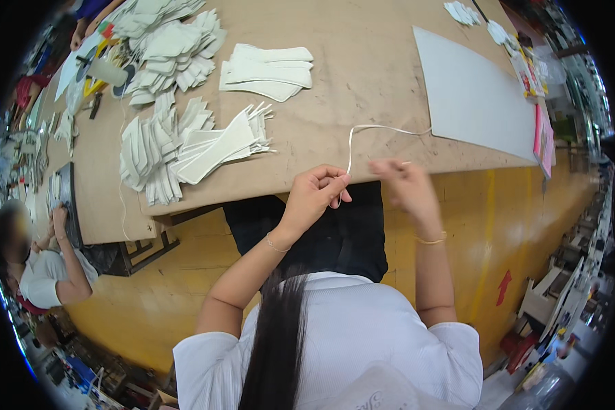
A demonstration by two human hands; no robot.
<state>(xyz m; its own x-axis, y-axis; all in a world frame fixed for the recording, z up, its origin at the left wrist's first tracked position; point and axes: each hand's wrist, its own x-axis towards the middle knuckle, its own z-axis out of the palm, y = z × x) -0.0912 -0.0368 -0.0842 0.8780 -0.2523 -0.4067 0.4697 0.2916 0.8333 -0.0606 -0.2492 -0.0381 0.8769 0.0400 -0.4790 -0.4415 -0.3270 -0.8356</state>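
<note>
At the near edge of the table, my left hand (323, 189) is closed in a pinch on a thin white cord (352, 143). From that pinch the cord rises onto the tabletop, bends, and runs right to the grey-white board. A short end of it shows below my fingers. My right hand (410, 191) is a little to the right, apart from the left and smeared by motion, so its fingers cannot be read. Left of my hands lies a fanned stack of off-white fabric pieces (219, 147) with narrow strips sticking out at one end.
More off-white pieces lie in a small stack (266, 72) and a large heap (174, 51) at the far left. A grey-white board (471, 96) covers the right side, with a pink item (543, 140) at its edge. A co-worker (55, 273) sits at the left.
</note>
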